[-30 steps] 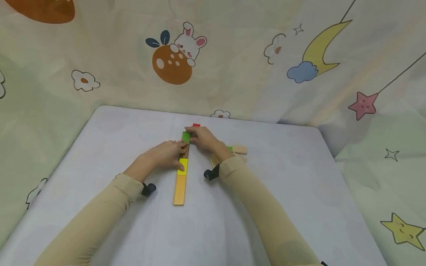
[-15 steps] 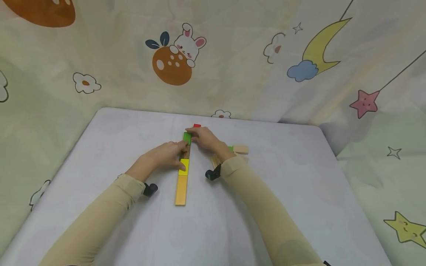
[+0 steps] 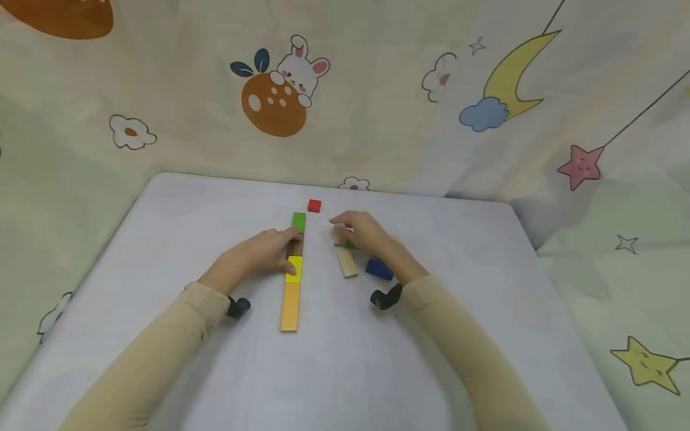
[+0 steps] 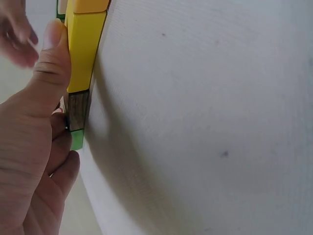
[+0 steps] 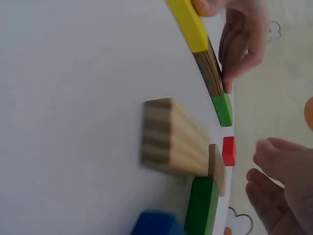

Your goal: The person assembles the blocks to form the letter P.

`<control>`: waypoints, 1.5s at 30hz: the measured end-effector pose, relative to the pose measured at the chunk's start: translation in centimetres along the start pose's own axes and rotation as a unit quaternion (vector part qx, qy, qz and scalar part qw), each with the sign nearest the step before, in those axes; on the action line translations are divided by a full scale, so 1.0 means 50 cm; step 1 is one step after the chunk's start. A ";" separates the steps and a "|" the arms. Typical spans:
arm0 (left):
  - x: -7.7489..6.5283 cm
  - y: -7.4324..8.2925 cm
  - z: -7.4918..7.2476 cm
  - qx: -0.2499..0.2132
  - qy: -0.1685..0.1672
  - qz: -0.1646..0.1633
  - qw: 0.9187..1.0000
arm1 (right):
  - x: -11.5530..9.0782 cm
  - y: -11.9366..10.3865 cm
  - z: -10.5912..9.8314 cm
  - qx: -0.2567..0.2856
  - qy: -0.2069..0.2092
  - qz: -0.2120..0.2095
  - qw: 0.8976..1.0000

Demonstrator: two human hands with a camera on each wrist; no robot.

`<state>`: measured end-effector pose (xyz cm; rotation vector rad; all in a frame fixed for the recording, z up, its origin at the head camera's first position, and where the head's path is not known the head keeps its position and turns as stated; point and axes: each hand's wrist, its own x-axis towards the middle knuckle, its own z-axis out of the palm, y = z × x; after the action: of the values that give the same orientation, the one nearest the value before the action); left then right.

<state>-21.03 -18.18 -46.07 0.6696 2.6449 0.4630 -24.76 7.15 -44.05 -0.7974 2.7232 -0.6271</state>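
A straight row of blocks lies on the table: a long light-orange block (image 3: 290, 308) at the near end, then a yellow block (image 3: 294, 269), a dark brown block (image 5: 209, 71) and a green block (image 3: 299, 222). My left hand (image 3: 264, 251) rests along the row, thumb on the yellow block and a fingertip by the joint of brown and green. My right hand (image 3: 366, 232) is over the loose blocks to the right, fingers loosely bent with nothing between them. Beneath and beside it are a pale wooden block (image 3: 348, 264), a blue block (image 3: 380, 269) and a dark green block (image 5: 201, 205).
A small red block (image 3: 315, 206) sits beyond the row's far end. Another light wooden block (image 5: 217, 169) touches the dark green one in the right wrist view. The white table (image 3: 226, 371) meets a printed cloth backdrop (image 3: 388, 137) at the back.
My right hand has left the green block in the row and moved right, over the loose blocks. The red and blue blocks now show fully. My left hand stays on the row.
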 end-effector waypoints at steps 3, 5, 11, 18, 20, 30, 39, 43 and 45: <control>-0.009 -0.011 -0.001 0.000 0.002 -0.006 1.000 | -0.046 -0.012 0.004 -0.037 -0.051 -0.049 0.997; -0.015 -0.017 -0.004 0.004 0.003 -0.008 1.000 | -0.073 -0.019 0.013 -0.070 -0.076 -0.078 0.992; -0.028 -0.031 -0.010 0.004 0.006 -0.002 1.000 | -0.114 -0.026 0.041 -0.172 -0.072 -0.121 0.975; -0.028 -0.044 -0.007 0.000 0.008 0.002 1.000 | -0.115 -0.022 0.068 -0.130 -0.025 -0.119 0.984; -0.028 -0.044 -0.007 0.000 0.007 0.000 1.000 | -0.109 -0.026 0.072 -0.119 -0.023 -0.125 0.985; -0.022 -0.032 -0.012 -0.005 -0.009 -0.008 1.000 | -0.047 -0.063 0.066 -0.115 -0.103 -0.109 0.982; -0.013 -0.021 -0.003 -0.017 -0.007 0.011 1.000 | 0.036 -0.054 0.052 -0.151 -0.089 -0.073 0.982; -0.009 -0.012 -0.002 -0.013 -0.012 0.011 1.000 | 0.071 -0.039 0.039 -0.142 -0.085 -0.056 0.985; -0.006 -0.009 -0.002 -0.009 -0.014 0.011 1.000 | 0.087 -0.030 0.034 -0.141 -0.078 -0.052 0.986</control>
<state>-20.99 -18.74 -46.08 0.6965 2.6065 0.4793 -27.10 3.03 -45.32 -1.0117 2.6705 -0.1878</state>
